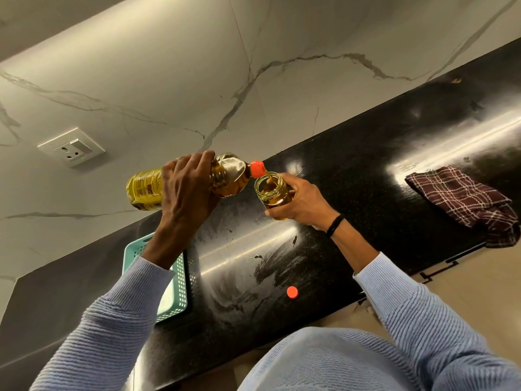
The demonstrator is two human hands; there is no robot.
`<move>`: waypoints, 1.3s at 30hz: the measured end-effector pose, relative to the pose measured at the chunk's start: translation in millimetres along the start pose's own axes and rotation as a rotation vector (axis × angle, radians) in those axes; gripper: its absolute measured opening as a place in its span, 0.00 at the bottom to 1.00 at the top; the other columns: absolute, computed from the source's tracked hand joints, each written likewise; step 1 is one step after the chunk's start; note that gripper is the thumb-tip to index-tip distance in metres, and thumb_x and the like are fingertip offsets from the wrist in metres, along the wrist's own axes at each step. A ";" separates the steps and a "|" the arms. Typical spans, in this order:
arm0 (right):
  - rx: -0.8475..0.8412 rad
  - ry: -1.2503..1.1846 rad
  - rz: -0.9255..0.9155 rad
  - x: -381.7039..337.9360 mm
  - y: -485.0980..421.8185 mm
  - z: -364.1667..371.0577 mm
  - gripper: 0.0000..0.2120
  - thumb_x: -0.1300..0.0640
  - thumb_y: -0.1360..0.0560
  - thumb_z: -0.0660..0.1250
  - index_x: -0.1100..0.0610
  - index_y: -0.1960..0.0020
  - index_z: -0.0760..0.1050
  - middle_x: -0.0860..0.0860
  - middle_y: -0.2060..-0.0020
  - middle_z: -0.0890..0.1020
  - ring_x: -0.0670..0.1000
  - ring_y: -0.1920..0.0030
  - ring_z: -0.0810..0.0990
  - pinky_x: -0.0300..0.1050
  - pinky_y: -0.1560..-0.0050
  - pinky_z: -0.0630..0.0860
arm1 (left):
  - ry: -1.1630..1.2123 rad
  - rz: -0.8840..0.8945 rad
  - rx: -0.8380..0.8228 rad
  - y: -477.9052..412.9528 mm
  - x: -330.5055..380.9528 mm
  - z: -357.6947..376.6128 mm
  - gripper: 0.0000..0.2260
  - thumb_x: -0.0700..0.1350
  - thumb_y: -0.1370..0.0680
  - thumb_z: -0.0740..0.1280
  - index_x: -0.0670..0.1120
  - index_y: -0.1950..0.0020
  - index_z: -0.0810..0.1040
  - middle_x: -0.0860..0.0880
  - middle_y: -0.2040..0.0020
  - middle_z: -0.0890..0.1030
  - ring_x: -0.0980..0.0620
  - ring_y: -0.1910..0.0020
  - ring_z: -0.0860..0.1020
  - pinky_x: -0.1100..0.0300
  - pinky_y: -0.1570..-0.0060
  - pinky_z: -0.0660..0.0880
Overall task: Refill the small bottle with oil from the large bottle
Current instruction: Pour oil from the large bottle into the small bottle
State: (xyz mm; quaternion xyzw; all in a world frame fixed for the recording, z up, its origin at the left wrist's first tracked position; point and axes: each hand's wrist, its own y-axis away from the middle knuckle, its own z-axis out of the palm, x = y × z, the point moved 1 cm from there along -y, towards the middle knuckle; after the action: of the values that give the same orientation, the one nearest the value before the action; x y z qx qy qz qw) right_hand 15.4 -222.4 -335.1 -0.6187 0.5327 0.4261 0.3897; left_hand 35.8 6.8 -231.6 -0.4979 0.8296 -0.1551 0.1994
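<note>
The large bottle was held tipped on its side over the black counter, gripped round its middle by the left hand. Its orange spout was set just above the mouth of the small bottle, which was partly filled and clasped from the side by the right hand. A thin stream of oil was seen between them. An orange cap was lying on the counter, well apart from both bottles
</note>
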 end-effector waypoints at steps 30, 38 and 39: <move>-0.002 0.004 -0.015 -2.0 0.8 -1.2 0.34 0.53 0.35 0.82 0.49 0.32 0.73 0.41 0.45 0.80 0.35 0.49 0.76 0.24 0.53 0.71 | 0.044 -0.021 -0.028 6.1 -4.5 4.5 0.32 0.52 0.34 0.80 0.43 0.36 0.73 0.41 0.43 0.80 0.40 0.46 0.78 0.44 0.44 0.70; 0.005 0.009 -0.020 -0.7 2.5 0.0 0.35 0.52 0.36 0.82 0.49 0.32 0.73 0.42 0.43 0.80 0.40 0.45 0.78 0.25 0.49 0.72 | 0.043 -0.013 -0.025 5.8 -2.9 3.8 0.33 0.51 0.35 0.81 0.42 0.36 0.73 0.40 0.43 0.80 0.38 0.45 0.78 0.43 0.44 0.70; 0.006 0.010 -0.020 -0.5 2.5 0.3 0.35 0.51 0.36 0.82 0.49 0.32 0.73 0.43 0.42 0.81 0.41 0.44 0.78 0.26 0.48 0.72 | 0.041 -0.015 -0.026 5.7 -3.2 4.2 0.33 0.51 0.35 0.81 0.42 0.36 0.73 0.40 0.43 0.80 0.38 0.45 0.78 0.43 0.44 0.70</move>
State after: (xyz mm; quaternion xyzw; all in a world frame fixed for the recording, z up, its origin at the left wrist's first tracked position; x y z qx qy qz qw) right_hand 12.9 -222.3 -334.8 -0.6251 0.5295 0.4176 0.3931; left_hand 34.8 12.0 -237.3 -0.5032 0.8318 -0.1560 0.1747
